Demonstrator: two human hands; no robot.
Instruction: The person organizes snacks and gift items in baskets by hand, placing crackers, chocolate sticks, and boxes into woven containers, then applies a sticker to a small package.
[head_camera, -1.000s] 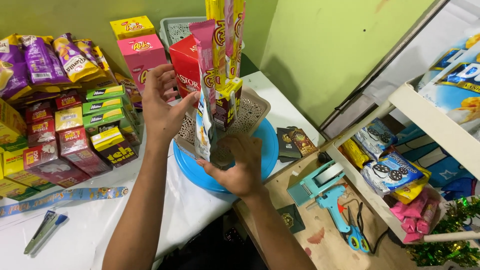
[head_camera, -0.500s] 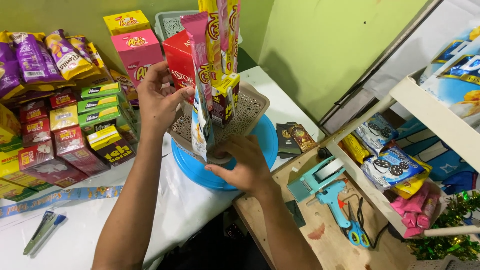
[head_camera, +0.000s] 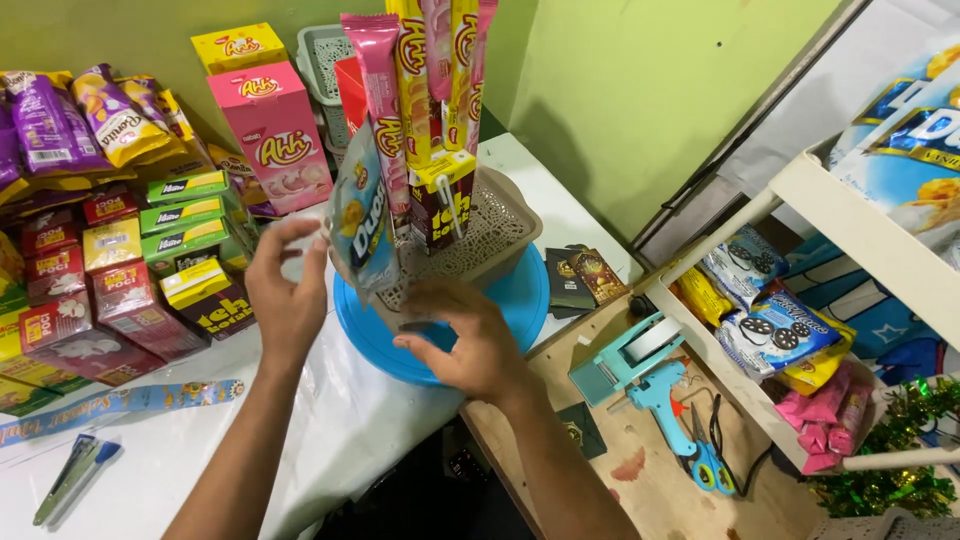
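Observation:
A beige perforated basket (head_camera: 490, 235) stands on a round blue plate (head_camera: 520, 300) at the white table's corner. Tall snack sticks in pink and yellow wrappers (head_camera: 425, 70) rise upright from it, with small dark drink boxes (head_camera: 440, 205) fixed in front. A blue snack packet (head_camera: 358, 215) stands against the basket's left side. My left hand (head_camera: 285, 295) hovers just left of that packet, fingers spread, holding nothing. My right hand (head_camera: 465, 345) lies over the plate's front, fingertips touching the basket's lower rim.
Rows of boxed and bagged snacks (head_camera: 120, 260) and a pink carton (head_camera: 275, 135) fill the table's left side. A teal tape dispenser (head_camera: 625, 355), a blue glue gun (head_camera: 670, 400) and scissors (head_camera: 710, 465) lie on the wooden board. A white shelf (head_camera: 860, 215) of biscuit packs stands on the right.
My left hand has dropped from the upper part of the snack stack and opened away from the blue packet. My right hand has stayed at the basket's base.

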